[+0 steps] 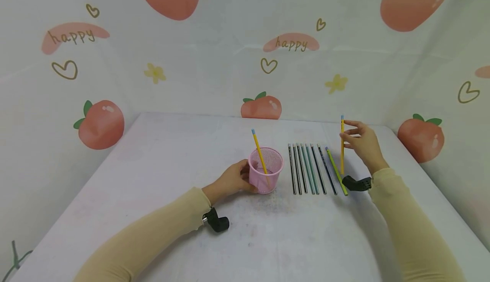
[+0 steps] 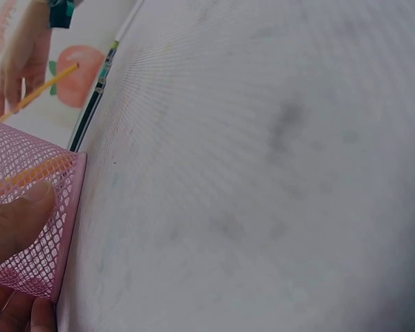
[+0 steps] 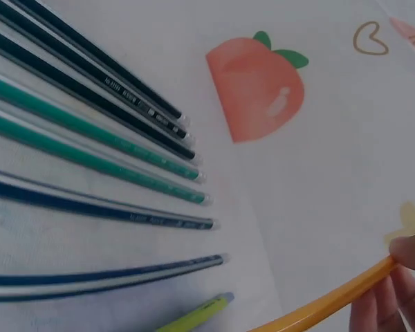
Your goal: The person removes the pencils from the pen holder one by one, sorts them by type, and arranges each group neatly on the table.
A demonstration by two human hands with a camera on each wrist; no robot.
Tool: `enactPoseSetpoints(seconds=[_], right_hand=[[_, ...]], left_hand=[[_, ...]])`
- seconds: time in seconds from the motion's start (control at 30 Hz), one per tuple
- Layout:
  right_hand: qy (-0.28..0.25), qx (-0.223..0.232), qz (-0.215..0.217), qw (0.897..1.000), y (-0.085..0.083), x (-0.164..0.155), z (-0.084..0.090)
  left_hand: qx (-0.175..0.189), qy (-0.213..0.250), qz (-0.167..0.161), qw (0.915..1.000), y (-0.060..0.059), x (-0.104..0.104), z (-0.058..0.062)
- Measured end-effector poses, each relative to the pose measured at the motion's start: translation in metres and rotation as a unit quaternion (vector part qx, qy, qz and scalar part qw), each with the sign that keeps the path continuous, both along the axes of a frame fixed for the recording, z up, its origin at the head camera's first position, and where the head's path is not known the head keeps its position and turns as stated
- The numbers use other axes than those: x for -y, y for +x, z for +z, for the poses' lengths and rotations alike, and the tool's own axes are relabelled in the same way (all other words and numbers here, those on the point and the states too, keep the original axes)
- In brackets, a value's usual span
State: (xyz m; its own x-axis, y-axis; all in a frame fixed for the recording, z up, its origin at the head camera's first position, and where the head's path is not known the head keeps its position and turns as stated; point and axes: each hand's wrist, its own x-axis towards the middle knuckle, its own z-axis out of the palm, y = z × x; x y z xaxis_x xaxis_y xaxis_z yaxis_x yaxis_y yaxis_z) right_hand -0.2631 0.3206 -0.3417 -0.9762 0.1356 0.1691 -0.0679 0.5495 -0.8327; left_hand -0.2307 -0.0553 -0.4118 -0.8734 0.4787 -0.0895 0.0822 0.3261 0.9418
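Observation:
A pink mesh cup (image 1: 266, 169) (image 2: 29, 207) stands mid-table with a yellow pencil (image 1: 260, 156) leaning inside it. My left hand (image 1: 234, 179) grips the cup's left side, thumb (image 2: 17, 225) pressed on the mesh. To the right lies a row of several black, green and blue pencils (image 1: 308, 169) (image 3: 90, 131), with a lime-green pencil (image 1: 337, 171) (image 3: 194, 317) at its right end. My right hand (image 1: 361, 143) pinches a second yellow pencil (image 1: 342, 146) (image 3: 325, 304), holding it upright just right of the row.
The white table (image 1: 183, 154) is walled by a peach-printed cloth backdrop (image 1: 229, 52) at the back and both sides. Black wrist camera mounts (image 1: 217, 221) sit at both cuffs.

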Motion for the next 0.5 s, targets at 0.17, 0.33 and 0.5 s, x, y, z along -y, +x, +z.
enactPoseSetpoints(seconds=[0.17, 0.33, 0.5], right_hand=[[0.038, 0.054, 0.019, 0.998, 0.002, -0.007, -0.004], [0.053, 0.116, 0.027, 0.992, 0.002, -0.012, -0.012], [0.056, 0.170, 0.034, 0.983, 0.001, -0.017, -0.020]], left_hand=[[-0.003, 0.002, -0.001, 1.0000, -0.001, 0.000, -0.002], [-0.002, -0.004, 0.002, 1.0000, -0.002, 0.000, -0.003], [-0.005, -0.003, 0.001, 1.0000, -0.002, 0.000, -0.004]])
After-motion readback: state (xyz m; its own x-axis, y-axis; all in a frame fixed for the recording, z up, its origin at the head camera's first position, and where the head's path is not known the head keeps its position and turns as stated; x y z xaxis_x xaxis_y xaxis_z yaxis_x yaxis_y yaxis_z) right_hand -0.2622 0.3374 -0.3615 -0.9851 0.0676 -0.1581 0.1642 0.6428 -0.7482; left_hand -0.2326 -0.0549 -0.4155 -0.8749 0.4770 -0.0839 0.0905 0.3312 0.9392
